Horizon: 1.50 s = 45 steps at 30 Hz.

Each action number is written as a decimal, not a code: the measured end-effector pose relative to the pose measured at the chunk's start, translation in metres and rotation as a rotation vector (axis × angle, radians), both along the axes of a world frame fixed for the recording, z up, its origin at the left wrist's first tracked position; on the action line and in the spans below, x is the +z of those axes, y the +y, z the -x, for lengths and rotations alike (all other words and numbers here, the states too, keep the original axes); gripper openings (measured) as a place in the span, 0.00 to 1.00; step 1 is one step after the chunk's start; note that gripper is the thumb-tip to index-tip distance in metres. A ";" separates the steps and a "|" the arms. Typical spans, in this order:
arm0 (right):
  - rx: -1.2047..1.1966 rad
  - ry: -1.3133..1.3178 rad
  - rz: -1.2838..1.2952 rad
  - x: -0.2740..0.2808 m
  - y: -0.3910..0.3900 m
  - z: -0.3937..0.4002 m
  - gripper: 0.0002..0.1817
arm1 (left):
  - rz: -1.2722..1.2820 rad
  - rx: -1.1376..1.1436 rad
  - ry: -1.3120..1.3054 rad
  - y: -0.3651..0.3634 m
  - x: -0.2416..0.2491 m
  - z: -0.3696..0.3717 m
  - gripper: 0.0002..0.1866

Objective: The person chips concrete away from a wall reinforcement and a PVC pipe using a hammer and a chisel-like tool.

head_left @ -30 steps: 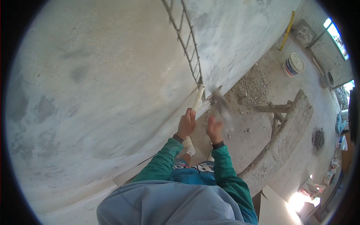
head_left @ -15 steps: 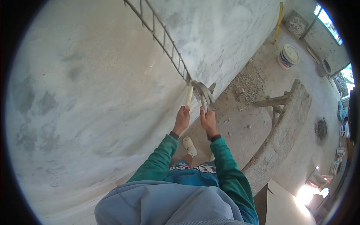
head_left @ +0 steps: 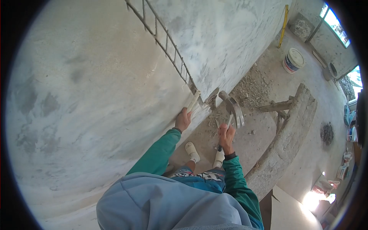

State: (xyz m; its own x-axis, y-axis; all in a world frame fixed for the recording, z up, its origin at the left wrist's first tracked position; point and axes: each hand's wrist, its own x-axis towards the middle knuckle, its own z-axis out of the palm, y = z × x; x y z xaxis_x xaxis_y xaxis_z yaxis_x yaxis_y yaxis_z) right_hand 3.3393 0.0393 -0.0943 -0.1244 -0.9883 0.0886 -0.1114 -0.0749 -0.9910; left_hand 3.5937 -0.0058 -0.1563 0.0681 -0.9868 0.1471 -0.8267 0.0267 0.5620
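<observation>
My left hand (head_left: 183, 119) is closed around a pale, bar-like chisel (head_left: 194, 100), held close against the plastered wall (head_left: 115, 96). The chisel's far end is beside the chipped-out wall edge (head_left: 210, 99), while its lower end is hidden by my hand and the wall. A claw hammer (head_left: 232, 107) is in my right hand (head_left: 227, 135), gripped by the handle. The metal head stands apart from the chisel, to its right. Above the chisel, exposed steel bars (head_left: 165, 42) run like a ladder along the wall's corner.
Rubble (head_left: 255, 86) lies at the wall's foot. A rough plank bench (head_left: 285, 140) stands on my right. Farther back are a lidded bucket (head_left: 293, 60), a yellow level-like bar (head_left: 283, 27) and a dark pot-like container (head_left: 330, 71). My slippered foot (head_left: 192, 151) is below.
The hammer has swung away from the chisel, down and to the right, with my right hand. My left hand has shifted slightly left and down, still holding the chisel, which now leans more.
</observation>
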 end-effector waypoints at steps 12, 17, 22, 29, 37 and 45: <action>0.105 -0.005 0.122 0.045 -0.001 0.023 0.30 | -0.184 0.190 0.427 0.056 0.069 0.075 0.27; 0.136 0.051 0.146 0.041 -0.012 0.017 0.31 | -0.127 0.211 0.400 0.033 0.062 0.062 0.28; 0.132 0.067 0.193 0.050 -0.017 0.011 0.30 | -0.124 0.212 0.507 0.031 0.056 0.063 0.28; 0.184 0.073 0.243 0.097 -0.022 0.007 0.30 | -0.155 0.257 0.743 0.020 0.043 0.067 0.28; 0.065 0.541 0.700 0.011 -0.037 -0.028 0.22 | -0.163 0.288 0.694 0.022 0.049 0.071 0.27; 0.287 0.181 0.154 0.055 -0.021 -0.015 0.23 | -0.097 0.250 0.783 0.010 0.036 0.068 0.27</action>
State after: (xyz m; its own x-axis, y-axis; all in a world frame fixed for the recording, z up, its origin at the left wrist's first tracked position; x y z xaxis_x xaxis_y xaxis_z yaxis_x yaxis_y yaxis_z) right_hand 3.3546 0.0181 -0.0395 0.1867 -0.9541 0.2343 -0.2362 -0.2751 -0.9319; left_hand 3.5254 0.0044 -0.1207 0.3349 -0.9347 -0.1193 -0.1700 -0.1845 0.9680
